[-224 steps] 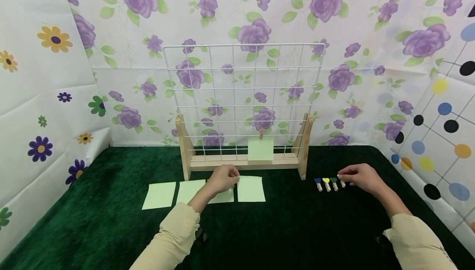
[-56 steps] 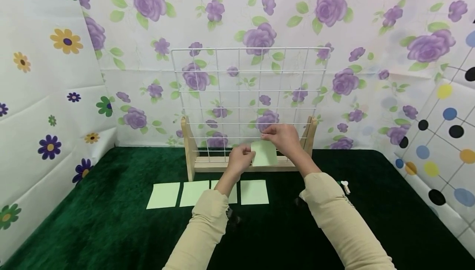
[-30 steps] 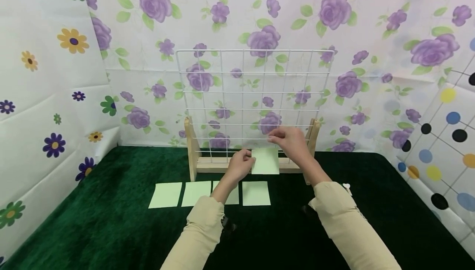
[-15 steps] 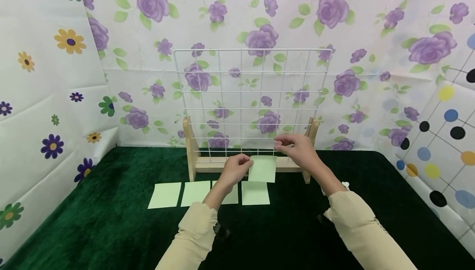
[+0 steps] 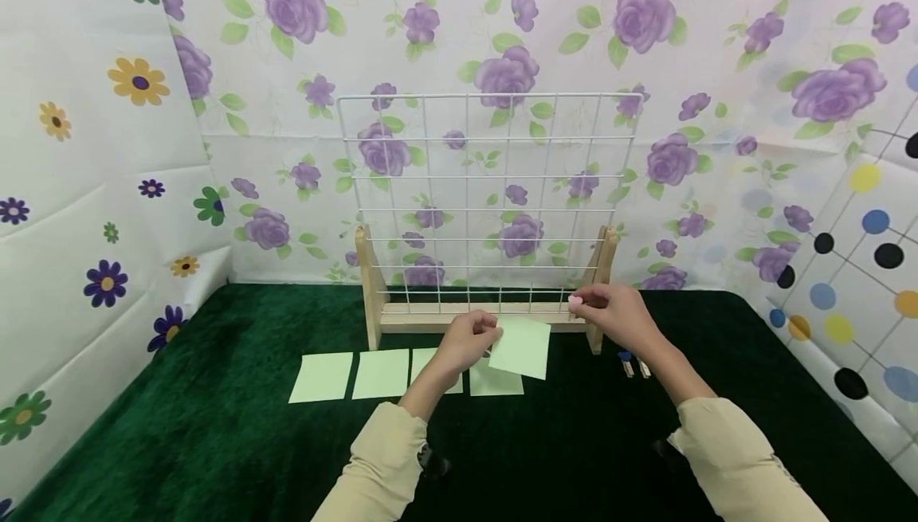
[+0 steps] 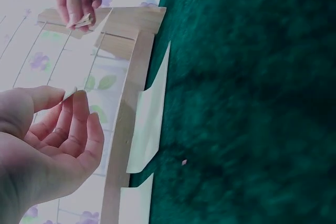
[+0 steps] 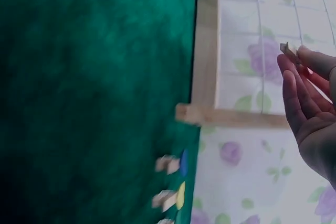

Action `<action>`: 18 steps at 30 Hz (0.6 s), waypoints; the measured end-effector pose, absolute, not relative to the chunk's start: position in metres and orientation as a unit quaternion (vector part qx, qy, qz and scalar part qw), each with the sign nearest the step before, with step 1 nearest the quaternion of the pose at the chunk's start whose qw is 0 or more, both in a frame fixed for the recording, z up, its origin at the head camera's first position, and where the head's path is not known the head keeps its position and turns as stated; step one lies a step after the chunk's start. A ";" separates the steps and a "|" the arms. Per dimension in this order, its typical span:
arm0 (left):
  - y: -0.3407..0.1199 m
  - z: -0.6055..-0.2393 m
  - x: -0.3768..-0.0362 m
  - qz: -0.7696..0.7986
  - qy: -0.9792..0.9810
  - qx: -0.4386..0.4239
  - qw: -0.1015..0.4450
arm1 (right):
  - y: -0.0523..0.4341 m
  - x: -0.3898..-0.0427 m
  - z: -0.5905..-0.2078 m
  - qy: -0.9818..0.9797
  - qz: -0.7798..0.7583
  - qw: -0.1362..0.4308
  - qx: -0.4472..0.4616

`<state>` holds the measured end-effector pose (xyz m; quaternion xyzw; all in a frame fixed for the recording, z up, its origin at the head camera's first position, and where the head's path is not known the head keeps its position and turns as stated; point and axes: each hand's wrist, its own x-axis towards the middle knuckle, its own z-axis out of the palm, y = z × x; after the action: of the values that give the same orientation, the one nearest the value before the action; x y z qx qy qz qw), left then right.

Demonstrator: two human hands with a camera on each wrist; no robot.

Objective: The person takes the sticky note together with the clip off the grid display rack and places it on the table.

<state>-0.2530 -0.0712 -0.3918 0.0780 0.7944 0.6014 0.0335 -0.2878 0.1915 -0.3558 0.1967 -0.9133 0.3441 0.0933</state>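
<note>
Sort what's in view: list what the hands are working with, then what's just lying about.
In hand:
- left hand pinches a green note
- right hand pinches a pink-headed clip
- wire grid rack, right behind both hands

Lying about:
- four green notes in a row on the cloth
- spare clips right of the rack
- green cloth

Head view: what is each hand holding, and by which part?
Left hand pinches pale green square paper note by its left edge. Right hand pinches small pink-tipped wooden clothespin.

Five green paper squares (image 5: 521, 347): four flat on bench, one lifted. One wire grid rack (image 5: 484, 195). Three small clothespins visible (image 5: 634, 366).
</note>
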 end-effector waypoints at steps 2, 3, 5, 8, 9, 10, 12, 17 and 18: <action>-0.068 -0.394 -0.252 0.602 0.793 0.080 0.040 | 0.200 -0.287 -0.360 -0.919 0.331 0.097 0.189; -0.066 -0.394 -0.251 0.603 0.792 0.081 0.043 | 0.204 -0.286 -0.362 -0.922 0.326 0.098 0.186; -0.064 -0.396 -0.250 0.601 0.794 0.080 0.046 | 0.211 -0.286 -0.365 -0.924 0.325 0.097 0.178; -0.060 -0.398 -0.250 0.596 0.798 0.079 0.050 | 0.221 -0.285 -0.368 -0.922 0.337 0.092 0.170; -0.059 -0.399 -0.250 0.594 0.799 0.079 0.051 | 0.224 -0.284 -0.369 -0.921 0.342 0.090 0.166; -0.059 -0.400 -0.250 0.593 0.799 0.080 0.052 | 0.228 -0.284 -0.371 -0.920 0.345 0.088 0.162; -0.056 -0.402 -0.251 0.594 0.798 0.080 0.054 | 0.234 -0.283 -0.373 -0.921 0.349 0.085 0.154; -0.049 -0.403 -0.252 0.593 0.799 0.080 0.063 | 0.254 -0.282 -0.380 -0.930 0.331 0.084 0.135; -0.048 -0.402 -0.253 0.592 0.799 0.080 0.065 | 0.258 -0.282 -0.381 -0.932 0.327 0.084 0.133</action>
<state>-0.2527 -0.0480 -0.4025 0.0797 0.7993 0.5921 0.0645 -0.2817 0.2583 -0.3811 0.1330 -0.9319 0.3267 0.0842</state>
